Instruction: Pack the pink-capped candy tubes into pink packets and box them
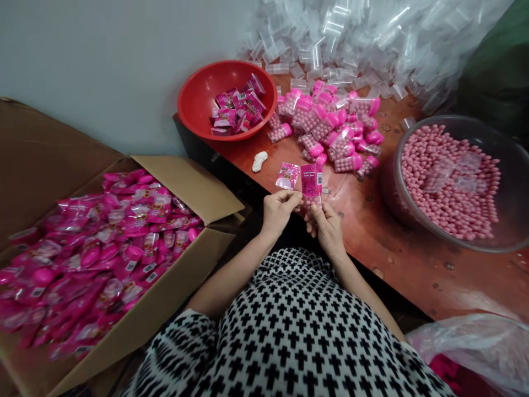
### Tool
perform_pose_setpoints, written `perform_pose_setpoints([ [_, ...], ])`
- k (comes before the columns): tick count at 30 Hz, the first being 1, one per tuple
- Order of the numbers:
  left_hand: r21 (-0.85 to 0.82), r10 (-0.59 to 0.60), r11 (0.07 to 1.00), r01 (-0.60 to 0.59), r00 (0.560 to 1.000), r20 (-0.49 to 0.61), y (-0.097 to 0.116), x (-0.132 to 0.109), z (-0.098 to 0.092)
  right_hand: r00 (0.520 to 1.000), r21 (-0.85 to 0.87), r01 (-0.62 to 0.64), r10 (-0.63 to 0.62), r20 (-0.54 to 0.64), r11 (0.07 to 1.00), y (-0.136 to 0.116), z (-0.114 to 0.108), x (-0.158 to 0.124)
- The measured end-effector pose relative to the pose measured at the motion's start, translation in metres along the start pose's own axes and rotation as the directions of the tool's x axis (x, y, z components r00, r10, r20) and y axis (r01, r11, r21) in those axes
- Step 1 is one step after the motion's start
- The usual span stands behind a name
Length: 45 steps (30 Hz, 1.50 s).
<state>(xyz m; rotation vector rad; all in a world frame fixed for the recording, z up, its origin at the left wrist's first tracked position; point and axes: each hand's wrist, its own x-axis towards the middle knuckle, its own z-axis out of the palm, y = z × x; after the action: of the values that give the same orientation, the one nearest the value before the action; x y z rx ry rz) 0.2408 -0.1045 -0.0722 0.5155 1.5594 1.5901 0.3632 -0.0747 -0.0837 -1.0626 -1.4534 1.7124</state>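
Note:
Between my hands, above the table edge, is a pink printed sleeve (311,181) with a barcode; small pink balls show through its lower end. My right hand (327,225) is closed on that lower end, thumb in front. My left hand (280,212) is closed in a pinch at the sleeve's lower left edge, its fingertips partly hidden. Just beyond the left hand, another pink printed sleeve (288,175) lies flat on the table. Behind it sits a crumpled white lump (259,161). Clear jars of pink balls with pink caps (326,124) are heaped farther back.
A red bowl (188,113) with folded pink sleeves stands at the back left of the reddish table (372,231). Clear empty tubes (330,44) pile up behind. On the right is a grey basin (397,193) of pink balls. An open carton (182,281) of wrapped jars stands left.

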Motion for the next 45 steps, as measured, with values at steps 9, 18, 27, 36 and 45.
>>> perform_pose_setpoints([
  [9,0.284,0.171,0.942,-0.177,0.984,0.046,-0.004,0.01,-0.008,1.0,-0.041,-0.002,0.001,-0.011,0.999,0.001,0.002,-0.003],
  [18,0.517,0.488,0.658,-0.548,0.833,0.261,-0.012,-0.025,0.003,0.989,0.019,0.003,0.0,-0.146,1.0,0.003,0.005,0.006],
  [27,-0.213,-0.036,0.973,0.085,0.974,0.224,-0.005,0.004,-0.001,0.996,0.119,-0.074,0.068,0.053,0.99,0.003,0.004,-0.001],
  [36,-0.272,-0.152,0.942,0.197,0.972,0.178,-0.004,0.007,0.005,0.993,0.314,-0.099,0.073,0.093,0.944,0.002,0.004,-0.004],
  [45,-0.272,-0.215,0.907,0.32,0.91,0.354,-0.006,-0.01,0.007,0.993,0.373,-0.106,0.078,0.09,0.922,0.003,0.002,0.008],
])
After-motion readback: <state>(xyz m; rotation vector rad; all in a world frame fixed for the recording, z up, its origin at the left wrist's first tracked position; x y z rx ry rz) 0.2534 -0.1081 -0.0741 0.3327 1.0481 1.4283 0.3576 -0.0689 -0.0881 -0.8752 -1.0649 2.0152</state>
